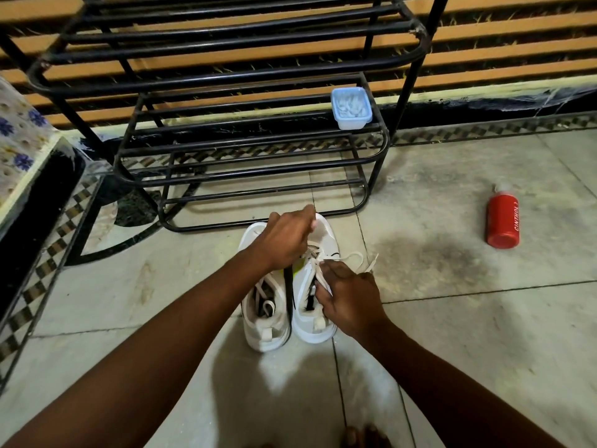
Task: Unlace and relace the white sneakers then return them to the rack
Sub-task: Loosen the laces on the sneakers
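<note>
Two white sneakers (290,295) are set side by side on the tiled floor (452,318), toes just in front of the bottom rail of the black metal rack (245,150). The left hand (284,240) is curled over the forefoot of the right-hand shoe, fingers closed, seemingly pinching the lace (355,258) near the toe end; the exact pinch is hidden by the knuckles. The right hand (349,295) is curled at the mid-eyelets of the same shoe, lace strands gripped between fingers and thumb. A loose loop and a free end are seen trailing off to the right of that shoe.

The left-hand shoe looks slack or part-unlaced; which cannot be told.

Handling, judged: shoes light, soles stiff, uppers soft and collapsible under pressure. The lace is flat, limp, easily twisted, best taken near the tip for threading. Shoes are best lifted by the heel collar or pinched together at the inner walls.

A blue plastic tub (351,108) is sat at the right end of a lower rack shelf. A red bottle (504,221) is lying on the floor well apart to the right.
</note>
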